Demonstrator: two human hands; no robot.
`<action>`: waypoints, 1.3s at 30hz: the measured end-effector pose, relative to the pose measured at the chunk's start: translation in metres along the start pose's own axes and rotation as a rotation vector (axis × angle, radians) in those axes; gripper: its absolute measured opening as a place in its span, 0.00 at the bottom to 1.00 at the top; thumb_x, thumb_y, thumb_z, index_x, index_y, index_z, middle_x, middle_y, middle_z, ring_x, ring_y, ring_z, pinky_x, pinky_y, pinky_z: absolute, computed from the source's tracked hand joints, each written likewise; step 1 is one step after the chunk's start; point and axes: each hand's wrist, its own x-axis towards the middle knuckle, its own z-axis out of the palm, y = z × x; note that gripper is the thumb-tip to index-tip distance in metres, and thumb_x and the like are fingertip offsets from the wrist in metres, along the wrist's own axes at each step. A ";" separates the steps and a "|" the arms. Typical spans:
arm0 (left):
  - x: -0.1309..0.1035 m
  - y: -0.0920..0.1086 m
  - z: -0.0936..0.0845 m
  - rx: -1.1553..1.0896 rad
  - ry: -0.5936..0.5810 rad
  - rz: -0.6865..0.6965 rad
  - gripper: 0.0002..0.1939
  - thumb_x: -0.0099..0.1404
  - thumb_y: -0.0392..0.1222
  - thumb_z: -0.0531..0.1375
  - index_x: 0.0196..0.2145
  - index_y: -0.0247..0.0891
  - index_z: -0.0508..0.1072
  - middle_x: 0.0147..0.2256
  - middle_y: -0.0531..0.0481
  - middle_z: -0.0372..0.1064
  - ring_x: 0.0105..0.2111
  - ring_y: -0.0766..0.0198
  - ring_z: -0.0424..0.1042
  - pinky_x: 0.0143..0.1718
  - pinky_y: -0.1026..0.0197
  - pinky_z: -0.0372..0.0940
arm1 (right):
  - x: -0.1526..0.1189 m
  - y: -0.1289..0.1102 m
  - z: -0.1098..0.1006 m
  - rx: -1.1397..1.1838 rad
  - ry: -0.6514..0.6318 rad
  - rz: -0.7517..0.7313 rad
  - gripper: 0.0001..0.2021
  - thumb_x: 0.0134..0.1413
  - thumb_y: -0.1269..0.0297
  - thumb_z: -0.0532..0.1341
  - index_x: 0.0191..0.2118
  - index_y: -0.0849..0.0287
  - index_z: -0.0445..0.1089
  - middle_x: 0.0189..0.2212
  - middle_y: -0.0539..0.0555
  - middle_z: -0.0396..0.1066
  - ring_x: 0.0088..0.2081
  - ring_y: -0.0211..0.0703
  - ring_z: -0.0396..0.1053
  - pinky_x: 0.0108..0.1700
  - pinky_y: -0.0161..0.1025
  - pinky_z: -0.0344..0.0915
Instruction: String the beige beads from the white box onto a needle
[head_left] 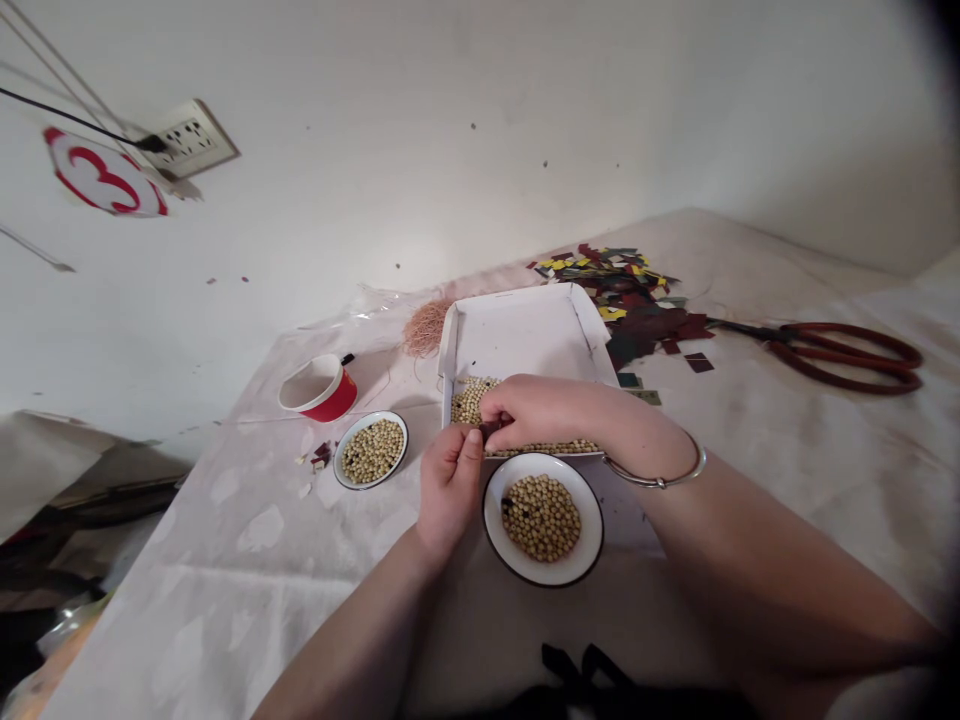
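My left hand [448,482] and my right hand [541,412] meet over the near edge of a white cardboard tray [525,330] that holds a layer of pale round beads [471,398]. Both hands pinch one small dark piece [489,431] between their fingertips. Just below them stands a white bowl [574,560] with beads [541,517] in it. A metal bangle [660,478] circles my right wrist.
A smaller bowl of beads [371,450] and a red paper cup [321,388] stand to the left. A pile of coloured paper scraps [626,295], red-handled scissors [832,350] and a bundle of tan thread [426,328] lie farther back. Wall socket [187,140] at upper left.
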 end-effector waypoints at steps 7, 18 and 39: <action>-0.001 -0.002 0.000 -0.002 -0.029 0.009 0.15 0.68 0.46 0.50 0.28 0.36 0.69 0.27 0.52 0.68 0.29 0.66 0.65 0.31 0.65 0.59 | -0.002 -0.001 0.000 -0.007 -0.019 0.018 0.08 0.48 0.59 0.56 0.27 0.59 0.64 0.22 0.47 0.64 0.24 0.34 0.57 0.24 0.35 0.48; 0.000 -0.002 0.001 0.009 -0.035 0.026 0.16 0.67 0.46 0.50 0.27 0.36 0.69 0.27 0.52 0.68 0.29 0.66 0.66 0.31 0.65 0.60 | -0.005 0.000 -0.004 -0.030 -0.041 0.038 0.06 0.47 0.65 0.55 0.28 0.60 0.66 0.22 0.49 0.65 0.23 0.34 0.57 0.24 0.35 0.49; -0.001 0.000 0.001 0.032 -0.012 0.002 0.15 0.67 0.46 0.50 0.30 0.37 0.72 0.30 0.49 0.72 0.31 0.65 0.69 0.34 0.63 0.63 | -0.023 -0.001 -0.021 0.114 -0.156 0.124 0.10 0.47 0.59 0.58 0.31 0.60 0.72 0.20 0.49 0.69 0.23 0.37 0.64 0.25 0.34 0.56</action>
